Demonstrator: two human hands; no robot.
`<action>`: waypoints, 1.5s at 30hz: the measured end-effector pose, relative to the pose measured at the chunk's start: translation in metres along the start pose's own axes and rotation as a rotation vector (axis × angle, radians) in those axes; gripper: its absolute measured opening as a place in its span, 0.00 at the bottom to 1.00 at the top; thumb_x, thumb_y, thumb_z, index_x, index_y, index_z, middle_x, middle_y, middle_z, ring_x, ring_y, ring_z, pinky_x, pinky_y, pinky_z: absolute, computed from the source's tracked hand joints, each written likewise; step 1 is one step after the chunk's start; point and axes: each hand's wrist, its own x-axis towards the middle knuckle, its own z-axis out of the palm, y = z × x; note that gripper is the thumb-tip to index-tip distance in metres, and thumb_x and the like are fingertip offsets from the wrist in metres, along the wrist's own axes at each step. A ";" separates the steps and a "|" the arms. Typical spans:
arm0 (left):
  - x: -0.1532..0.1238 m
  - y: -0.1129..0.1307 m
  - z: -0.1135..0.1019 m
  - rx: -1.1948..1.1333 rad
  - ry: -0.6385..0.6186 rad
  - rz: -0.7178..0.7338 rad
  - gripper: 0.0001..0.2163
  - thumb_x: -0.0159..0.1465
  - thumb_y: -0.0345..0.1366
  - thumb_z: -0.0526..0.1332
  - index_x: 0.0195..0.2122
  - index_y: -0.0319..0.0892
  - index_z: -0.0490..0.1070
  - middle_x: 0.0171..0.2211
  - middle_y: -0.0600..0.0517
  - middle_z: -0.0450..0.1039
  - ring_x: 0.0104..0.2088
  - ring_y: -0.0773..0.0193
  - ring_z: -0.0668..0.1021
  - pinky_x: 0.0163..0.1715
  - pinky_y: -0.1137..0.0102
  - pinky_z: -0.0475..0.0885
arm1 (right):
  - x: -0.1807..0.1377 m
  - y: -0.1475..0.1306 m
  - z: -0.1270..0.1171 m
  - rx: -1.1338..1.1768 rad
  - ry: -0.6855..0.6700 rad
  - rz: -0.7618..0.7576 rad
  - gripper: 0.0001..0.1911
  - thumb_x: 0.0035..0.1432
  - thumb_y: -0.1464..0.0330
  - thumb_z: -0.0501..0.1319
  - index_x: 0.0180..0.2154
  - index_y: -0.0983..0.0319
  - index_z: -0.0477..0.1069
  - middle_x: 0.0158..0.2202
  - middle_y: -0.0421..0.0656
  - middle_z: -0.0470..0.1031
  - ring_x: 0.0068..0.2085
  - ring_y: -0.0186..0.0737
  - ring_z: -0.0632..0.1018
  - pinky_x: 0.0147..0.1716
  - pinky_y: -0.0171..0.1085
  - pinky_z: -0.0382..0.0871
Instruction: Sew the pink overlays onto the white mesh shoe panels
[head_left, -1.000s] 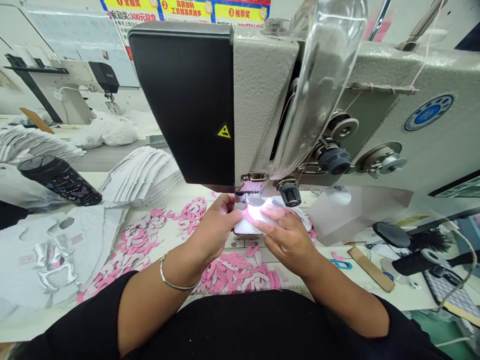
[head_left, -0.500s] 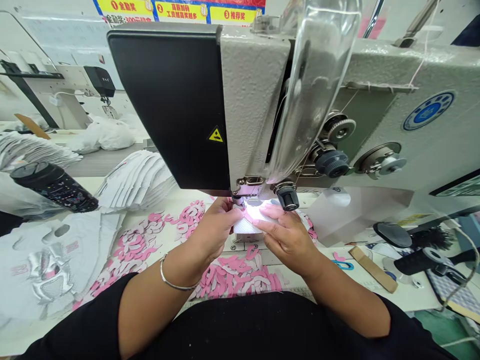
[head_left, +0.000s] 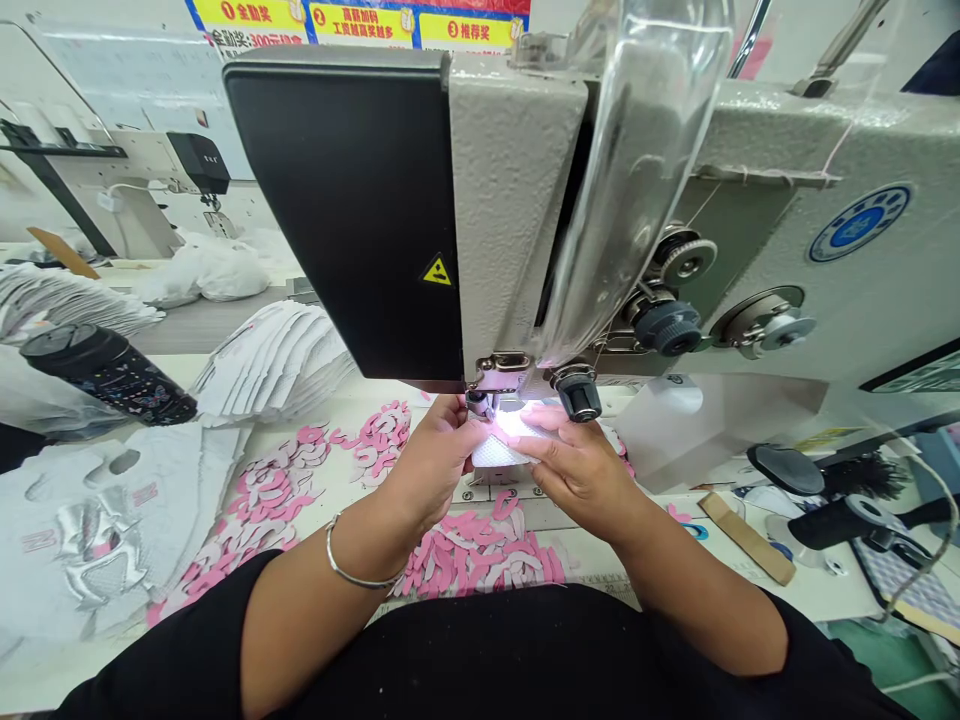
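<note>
Beneath the lit needle area of the sewing machine (head_left: 491,250) lies a small white mesh fabric piece (head_left: 496,452), its upper part washed out by the lamp. My left hand (head_left: 433,465) pinches its left edge, with the thumb close beside the presser foot (head_left: 480,403). From the right, my right hand (head_left: 581,465) grips the same piece, fingers over its top and right side. A trace of pink shows on the fabric near the left thumb. Loose pink and white curved cut pieces (head_left: 480,555) lie in a heap just in front of the hands.
More pink pieces (head_left: 266,490) spread to the left. Stacked white shoe-upper panels (head_left: 270,360) and a black patterned bottle (head_left: 109,372) stand beyond. On the right are a brown strip (head_left: 746,538), a black brush (head_left: 862,475) and a translucent sheet (head_left: 720,425).
Both hands and the fabric piece stay under the needle. The piece has turned slightly, and the right-hand fingers have shifted a little. The view has moved slightly.
</note>
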 end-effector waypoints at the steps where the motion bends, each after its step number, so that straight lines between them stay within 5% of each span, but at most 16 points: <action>1: -0.001 0.000 0.000 0.007 -0.007 0.001 0.10 0.54 0.32 0.64 0.37 0.44 0.68 0.29 0.57 0.67 0.23 0.72 0.67 0.19 0.74 0.56 | 0.000 0.000 -0.001 0.000 -0.019 0.000 0.19 0.61 0.76 0.58 0.50 0.54 0.75 0.48 0.47 0.74 0.53 0.48 0.74 0.52 0.51 0.71; 5: -0.008 -0.010 -0.006 0.212 0.015 0.119 0.12 0.60 0.37 0.63 0.45 0.45 0.67 0.31 0.55 0.68 0.25 0.69 0.69 0.22 0.72 0.64 | 0.003 0.001 -0.012 0.006 -0.149 0.027 0.18 0.62 0.74 0.58 0.51 0.53 0.75 0.54 0.48 0.70 0.56 0.49 0.71 0.54 0.51 0.69; 9: -0.022 -0.024 -0.017 0.733 0.251 0.791 0.17 0.60 0.33 0.65 0.49 0.44 0.67 0.40 0.49 0.70 0.40 0.58 0.75 0.40 0.61 0.73 | 0.011 0.005 -0.030 0.029 -0.424 0.099 0.22 0.64 0.71 0.58 0.57 0.48 0.71 0.58 0.47 0.66 0.57 0.49 0.71 0.54 0.51 0.69; 11: -0.028 -0.026 -0.020 0.952 0.187 1.106 0.18 0.59 0.30 0.66 0.51 0.44 0.69 0.46 0.45 0.72 0.47 0.54 0.75 0.48 0.57 0.71 | 0.017 0.009 -0.037 0.049 -0.500 0.076 0.24 0.64 0.71 0.59 0.59 0.47 0.69 0.56 0.47 0.67 0.56 0.48 0.71 0.54 0.50 0.69; 13: -0.031 -0.025 -0.020 1.106 0.058 1.217 0.19 0.60 0.28 0.66 0.53 0.43 0.69 0.48 0.44 0.74 0.49 0.53 0.75 0.52 0.56 0.70 | 0.022 0.016 -0.040 0.071 -0.514 0.025 0.25 0.62 0.72 0.60 0.59 0.47 0.69 0.51 0.45 0.69 0.54 0.47 0.72 0.53 0.48 0.69; 20: -0.027 -0.022 -0.019 1.183 0.055 1.231 0.16 0.61 0.26 0.65 0.50 0.41 0.71 0.45 0.47 0.78 0.46 0.55 0.77 0.51 0.58 0.71 | 0.022 0.033 -0.030 0.171 -0.470 -0.032 0.32 0.53 0.78 0.59 0.57 0.47 0.70 0.47 0.42 0.69 0.46 0.41 0.73 0.47 0.42 0.71; 28: -0.025 -0.024 -0.021 1.152 0.051 1.224 0.16 0.60 0.25 0.65 0.50 0.40 0.72 0.45 0.45 0.78 0.46 0.55 0.78 0.51 0.58 0.72 | 0.018 0.035 -0.023 0.138 -0.395 -0.043 0.28 0.57 0.73 0.59 0.57 0.45 0.70 0.50 0.41 0.70 0.52 0.44 0.72 0.52 0.46 0.69; 38: -0.016 -0.018 -0.026 1.117 0.043 1.253 0.15 0.59 0.24 0.64 0.48 0.41 0.73 0.41 0.47 0.78 0.44 0.55 0.78 0.48 0.59 0.73 | 0.013 0.004 -0.021 0.010 -0.386 0.159 0.32 0.56 0.75 0.60 0.59 0.42 0.68 0.51 0.43 0.66 0.53 0.46 0.69 0.55 0.50 0.68; 45: -0.003 -0.015 -0.036 1.036 -0.016 1.246 0.15 0.60 0.24 0.65 0.47 0.43 0.73 0.42 0.48 0.78 0.44 0.57 0.78 0.48 0.59 0.73 | 0.003 -0.014 -0.003 -0.108 -0.179 0.156 0.30 0.55 0.76 0.61 0.57 0.48 0.71 0.56 0.46 0.62 0.58 0.51 0.65 0.60 0.52 0.64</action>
